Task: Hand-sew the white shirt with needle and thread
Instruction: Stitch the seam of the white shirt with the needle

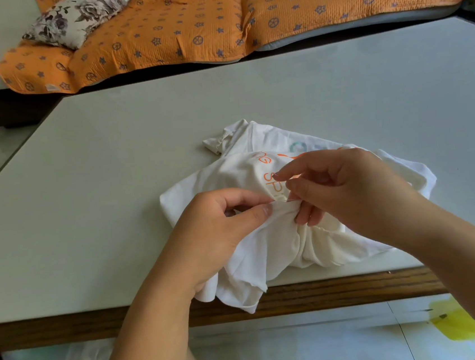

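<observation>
- The shirt (267, 253) lies bunched on the pale surface (114, 192), with its lower hem spilling over the edge nearest the person.
- The left hand (217, 226) comes in from the shirt's left side. It pinches a raised fold of cloth between thumb and forefinger, near the middle of the shirt.
- The right hand (349, 191) comes in from the shirt's right side with its fingers curled. Thumb and forefinger close together just beside that fold, and the lower fingers rest on the cloth.
- A thin glint under the right thumb is probably the needle (292, 200), held in that pinch, though it is too fine to be sure.
- The cloth looks light, soft and limp, so it will crumple and slide unless held taut. The best hold is likely the fold itself, close on either side of the stitch line, with the needle taken by its shaft.
- No thread can be made out against the white cloth.
- The seam or tear being sewn is hidden by the fingers.
- Orange lettering (268, 176) on the shirt is partly covered by the right hand and cannot be read.
- The shirt's underside and the sleeve folds beneath the wrists are out of sight.
</observation>
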Action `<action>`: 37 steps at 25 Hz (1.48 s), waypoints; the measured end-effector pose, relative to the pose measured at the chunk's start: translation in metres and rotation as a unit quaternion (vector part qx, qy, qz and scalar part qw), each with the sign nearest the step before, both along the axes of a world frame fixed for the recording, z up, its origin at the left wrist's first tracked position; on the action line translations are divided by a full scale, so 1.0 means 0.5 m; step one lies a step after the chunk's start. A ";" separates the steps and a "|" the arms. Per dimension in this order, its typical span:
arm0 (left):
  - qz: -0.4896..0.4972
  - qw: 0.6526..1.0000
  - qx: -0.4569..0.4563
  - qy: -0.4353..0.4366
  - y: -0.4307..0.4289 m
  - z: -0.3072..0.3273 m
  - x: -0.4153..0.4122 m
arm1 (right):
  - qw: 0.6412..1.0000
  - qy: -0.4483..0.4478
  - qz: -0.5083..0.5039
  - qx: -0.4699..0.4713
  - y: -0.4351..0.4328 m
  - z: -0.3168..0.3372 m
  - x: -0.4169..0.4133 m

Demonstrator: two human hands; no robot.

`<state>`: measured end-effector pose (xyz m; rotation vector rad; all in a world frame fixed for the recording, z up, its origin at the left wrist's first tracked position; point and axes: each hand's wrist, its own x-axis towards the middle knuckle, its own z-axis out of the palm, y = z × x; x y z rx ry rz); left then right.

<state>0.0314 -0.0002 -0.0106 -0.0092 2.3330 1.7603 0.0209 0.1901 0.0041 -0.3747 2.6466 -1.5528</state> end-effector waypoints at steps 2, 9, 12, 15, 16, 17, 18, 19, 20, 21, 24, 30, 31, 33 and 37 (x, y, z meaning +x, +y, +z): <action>0.002 1.000 -0.016 0.010 0.000 -0.002 0.001 | 1.000 0.001 -0.002 0.007 0.001 -0.001 0.001; 0.015 0.999 -0.022 0.024 0.000 -0.002 0.002 | 0.995 0.007 0.009 0.101 -0.003 0.010 0.010; 0.016 0.999 -0.029 0.026 0.001 -0.004 0.002 | 0.995 0.005 0.013 0.100 -0.003 0.015 0.013; 0.017 0.999 -0.033 0.027 0.000 -0.005 0.001 | 0.995 0.007 0.017 0.097 -0.002 0.019 0.015; 0.019 0.999 -0.032 0.027 0.000 -0.005 0.001 | 0.995 0.008 0.018 0.097 -0.003 0.020 0.015; 0.020 0.999 -0.030 0.028 0.000 -0.005 0.001 | 0.995 0.008 0.018 0.097 -0.003 0.021 0.015; 0.021 0.999 -0.030 0.029 0.000 -0.005 0.000 | 0.995 0.008 0.019 0.097 -0.004 0.022 0.016; 0.021 0.999 -0.030 0.029 0.001 -0.005 0.000 | 0.995 0.008 0.019 0.098 -0.004 0.022 0.016; 0.021 0.999 -0.030 0.028 0.001 -0.004 0.000 | 0.995 0.008 0.021 0.099 -0.004 0.023 0.017; 0.021 0.999 -0.030 0.028 0.001 -0.005 0.000 | 0.995 0.006 0.022 0.098 -0.004 0.023 0.017; 0.020 0.999 -0.027 0.026 0.000 -0.006 -0.001 | 0.995 0.002 0.027 0.095 -0.004 0.023 0.017; 0.010 0.999 -0.022 0.026 -0.002 -0.007 -0.002 | 0.994 -0.014 0.043 0.097 -0.002 0.021 0.015; 0.005 1.000 -0.016 0.024 -0.003 -0.007 -0.002 | 0.994 -0.023 0.047 0.096 0.000 0.020 0.013; -0.001 1.000 0.005 0.019 -0.003 -0.008 -0.003 | 0.994 -0.042 0.055 0.085 0.003 0.016 0.009; -0.005 0.998 0.064 -0.007 -0.004 -0.007 -0.004 | 0.994 -0.086 0.061 0.007 0.004 0.008 0.005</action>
